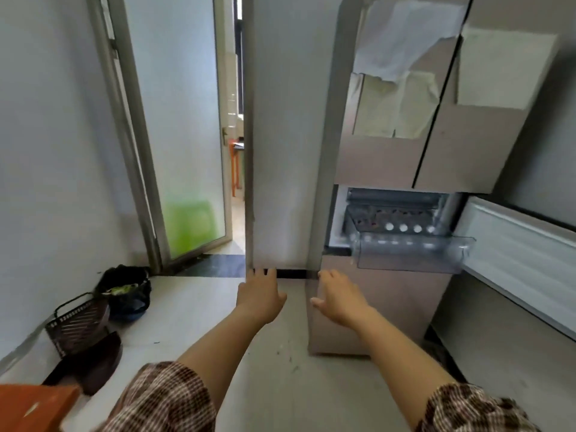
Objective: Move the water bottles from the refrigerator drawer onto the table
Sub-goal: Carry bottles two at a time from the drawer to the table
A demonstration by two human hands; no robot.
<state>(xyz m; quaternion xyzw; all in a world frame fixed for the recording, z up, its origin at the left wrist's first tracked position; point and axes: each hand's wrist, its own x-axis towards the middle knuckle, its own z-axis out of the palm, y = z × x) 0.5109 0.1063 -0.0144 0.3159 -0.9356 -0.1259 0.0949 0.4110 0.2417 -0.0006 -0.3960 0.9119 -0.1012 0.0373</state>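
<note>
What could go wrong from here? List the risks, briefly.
1. The clear drawer juts out far; lifting the water bottles carelessly could tilt or strain it.
2. The open refrigerator door stands close at the right; the right hand or elbow may knock it.
3. The baskets on the floor at the left could trip a loaded carry.

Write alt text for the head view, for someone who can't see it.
The left hand and right hand, both empty with fingers relaxed, reach toward a beige refrigerator whose clear drawer is pulled out. A row of white bottle caps shows inside it. Dark baskets sit on the floor at left.
</note>
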